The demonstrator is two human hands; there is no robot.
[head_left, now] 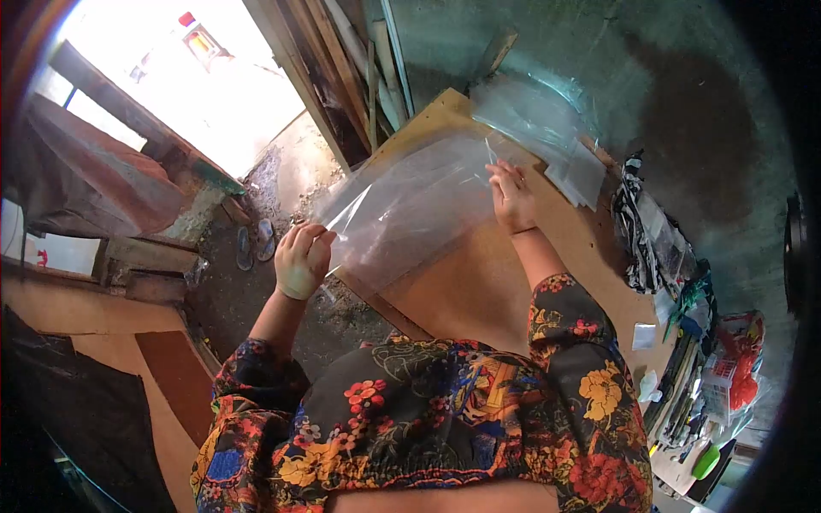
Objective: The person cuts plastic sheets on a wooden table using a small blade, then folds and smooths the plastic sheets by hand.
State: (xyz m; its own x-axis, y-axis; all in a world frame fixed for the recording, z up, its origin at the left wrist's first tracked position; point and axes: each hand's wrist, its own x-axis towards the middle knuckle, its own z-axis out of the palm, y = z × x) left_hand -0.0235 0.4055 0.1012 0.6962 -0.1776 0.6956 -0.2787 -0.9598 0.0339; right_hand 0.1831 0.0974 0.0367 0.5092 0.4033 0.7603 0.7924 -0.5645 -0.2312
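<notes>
A clear plastic sheet (419, 205) stretches between my two hands over a wooden board table (479, 282). My left hand (304, 256) is closed on the sheet's left edge, past the side of the table. On the other side, my right hand (511, 197) pinches the right edge of the sheet near its far corner. Light glints off folds close to my left hand. Behind my right hand, a stack of clear plastic sheets (539, 120) lies at the table's far end.
Wooden planks (342, 68) lean by the bright doorway at the far left. A pair of sandals (255, 244) sits on the dirt floor. Along the right wall are a black-and-white striped cloth (637, 227), a red bag (742, 376) and piled items.
</notes>
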